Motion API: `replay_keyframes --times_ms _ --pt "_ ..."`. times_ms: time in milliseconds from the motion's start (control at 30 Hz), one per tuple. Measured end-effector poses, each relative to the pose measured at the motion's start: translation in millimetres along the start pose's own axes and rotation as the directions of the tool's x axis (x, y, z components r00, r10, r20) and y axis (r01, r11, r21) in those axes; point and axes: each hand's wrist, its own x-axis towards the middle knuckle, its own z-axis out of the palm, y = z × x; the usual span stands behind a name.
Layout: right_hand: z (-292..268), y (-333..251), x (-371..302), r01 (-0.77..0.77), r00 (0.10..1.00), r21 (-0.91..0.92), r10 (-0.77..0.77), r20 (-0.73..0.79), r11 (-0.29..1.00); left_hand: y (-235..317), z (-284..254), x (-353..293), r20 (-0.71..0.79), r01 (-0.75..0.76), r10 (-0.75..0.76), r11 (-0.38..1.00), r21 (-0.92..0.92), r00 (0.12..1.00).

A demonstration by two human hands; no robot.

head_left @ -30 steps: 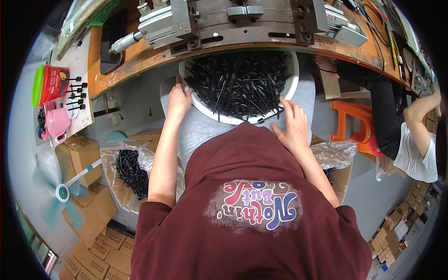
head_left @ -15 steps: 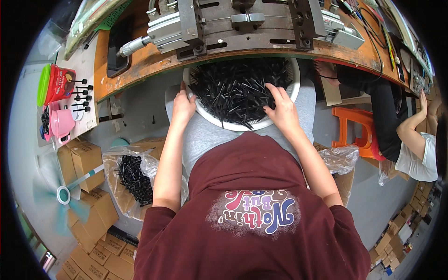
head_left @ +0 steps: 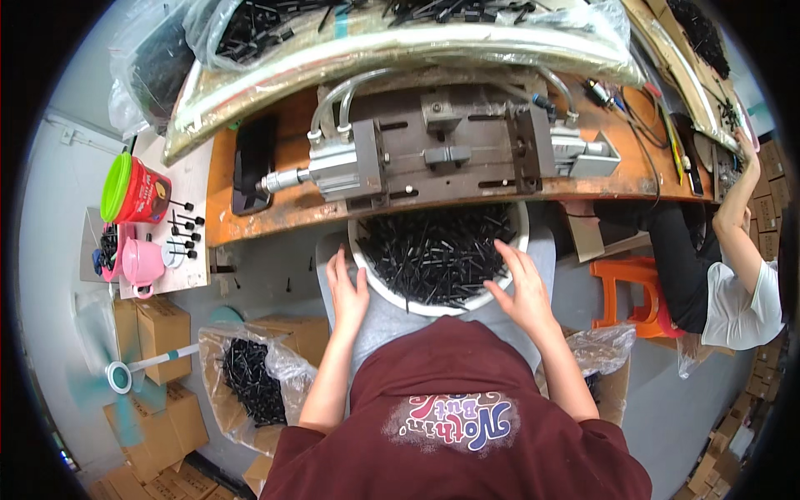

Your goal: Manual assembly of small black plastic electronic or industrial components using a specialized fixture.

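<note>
A round white basin (head_left: 433, 310) rests on my lap, partly under the bench edge. It is heaped with thin black rod-like parts with thicker ends (head_left: 437, 258). My left hand (head_left: 348, 298) is beside the basin's left rim, fingers apart and holding nothing. At the right rim is my right hand (head_left: 527, 292), its thumb and fingers spread toward the parts; nothing shows in its grasp. Whether the fingertips touch the rim is hard to make out. Above the basin, a metal clamping fixture (head_left: 446, 157) is mounted on the bench, with a small dark block at its centre.
The wooden bench (head_left: 292, 221) carries a phone (head_left: 252, 167) and air tubes. At left stand a red tub (head_left: 146, 190), a pink cup (head_left: 143, 260) and several black parts. A lined carton (head_left: 250, 379), a spinning fan (head_left: 119, 377) and an orange stool (head_left: 612, 287) surround me; a co-worker (head_left: 742, 300) sits at right.
The view has tilted up, showing more of the bench and a bagged pile of parts behind it. My right hand has drawn back from over the parts to the basin's right rim.
</note>
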Motion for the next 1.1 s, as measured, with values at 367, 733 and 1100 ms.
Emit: replay_keyframes --times_ms 367,733,1100 --pt "-94 -90 104 0.507 0.843 0.161 -0.447 -0.3 0.847 94 -18 -23 -0.033 -0.37 0.369 0.928 -0.038 0.929" --pt "-141 -104 303 0.367 0.86 -0.402 -0.471 -0.198 0.839 107 -19 -30 0.004 -0.473 0.481 0.863 -0.177 0.877" --pt "-140 -115 345 0.493 0.862 -0.483 -0.479 0.162 0.724 117 -14 -18 -0.021 -0.515 0.522 0.834 -0.196 0.853"
